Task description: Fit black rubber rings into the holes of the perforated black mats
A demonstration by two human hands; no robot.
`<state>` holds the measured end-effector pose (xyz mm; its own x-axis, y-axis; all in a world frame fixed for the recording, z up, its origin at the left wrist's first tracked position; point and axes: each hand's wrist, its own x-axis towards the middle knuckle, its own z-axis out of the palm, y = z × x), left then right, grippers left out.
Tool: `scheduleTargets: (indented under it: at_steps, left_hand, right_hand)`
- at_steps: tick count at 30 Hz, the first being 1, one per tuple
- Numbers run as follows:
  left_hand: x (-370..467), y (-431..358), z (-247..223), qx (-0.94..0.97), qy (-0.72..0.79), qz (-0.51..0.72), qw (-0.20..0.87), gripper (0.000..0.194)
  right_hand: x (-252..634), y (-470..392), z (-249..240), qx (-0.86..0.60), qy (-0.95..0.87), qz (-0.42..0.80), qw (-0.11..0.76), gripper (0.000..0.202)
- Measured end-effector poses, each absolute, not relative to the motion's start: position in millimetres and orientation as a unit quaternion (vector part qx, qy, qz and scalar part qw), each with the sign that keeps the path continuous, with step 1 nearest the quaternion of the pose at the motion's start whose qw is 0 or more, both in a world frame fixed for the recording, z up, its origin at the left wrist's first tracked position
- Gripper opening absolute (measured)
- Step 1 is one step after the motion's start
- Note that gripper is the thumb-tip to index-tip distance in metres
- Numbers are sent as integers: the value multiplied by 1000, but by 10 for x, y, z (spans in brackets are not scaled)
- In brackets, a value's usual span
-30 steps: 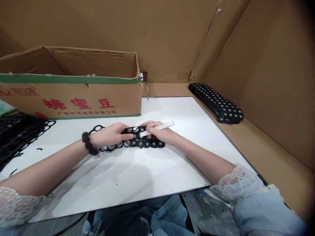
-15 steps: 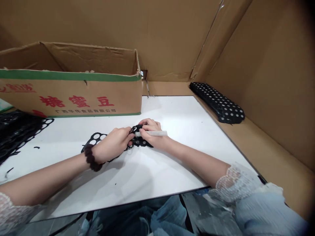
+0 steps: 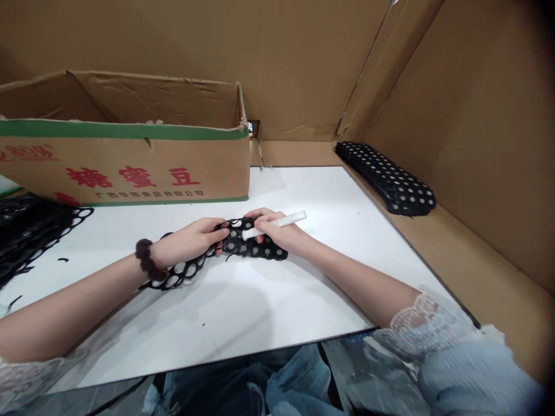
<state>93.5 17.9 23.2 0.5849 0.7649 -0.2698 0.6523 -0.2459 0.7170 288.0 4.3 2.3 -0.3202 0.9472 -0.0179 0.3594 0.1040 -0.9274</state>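
Both hands meet near the middle of the white board (image 3: 303, 190), on a black perforated strip (image 3: 255, 248) that lies flat there. The left hand (image 3: 191, 241) covers the strip from the 9 o'clock side; its fingers (image 3: 219, 230) are curled narrow and pinch the upper edge of the strip. One end of the strip passes under this hand and comes out at the wrist, toward 8 o'clock, where the round holes show white. A dark brown hair tie (image 3: 145, 259) sits around the left wrist.

The right hand (image 3: 281, 234) is at the 3 o'clock side of the strip and touches it. Its fingers (image 3: 260, 218) are closed around a white pen-shaped tool (image 3: 275, 224), which lies nearly flat; the tip points toward 9 o'clock and touches the strip, the tail sticks out toward 2 o'clock.

At 10 o'clock from the hands stands an open cardboard box (image 3: 130, 167) with a green band and red characters. At the far 9 o'clock edge lies a heap of black strips (image 3: 26, 234). At 2 o'clock, just beside the board, a stack of black perforated strips (image 3: 385, 176) rests on the cardboard ledge.
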Motion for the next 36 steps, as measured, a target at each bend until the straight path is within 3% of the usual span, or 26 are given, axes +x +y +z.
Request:
scheduleTargets:
  at_steps: [6,12,21,31,36]
  left_hand:
    - [898,149,238,817,453,48,355,29]
    - [982,-15,142,810,527,72,246,22]
    - [1005,-59,149,793,541,78,268,22]
    - [880,131,228,777,478,69,403,26]
    - [859,156,215,785,455,68,414,32]
  right_hand:
    - [2851,7,18,-496,-684,430,320,33]
    - [2746,-75,-67,-506,-732,313,331,36]
    - [2684,-92,-164,-495,-768,227,336,31]
    - [2869,49,4,-476,-685,445,326,32]
    - [2906,42,50,-473,-694,449,305,31]
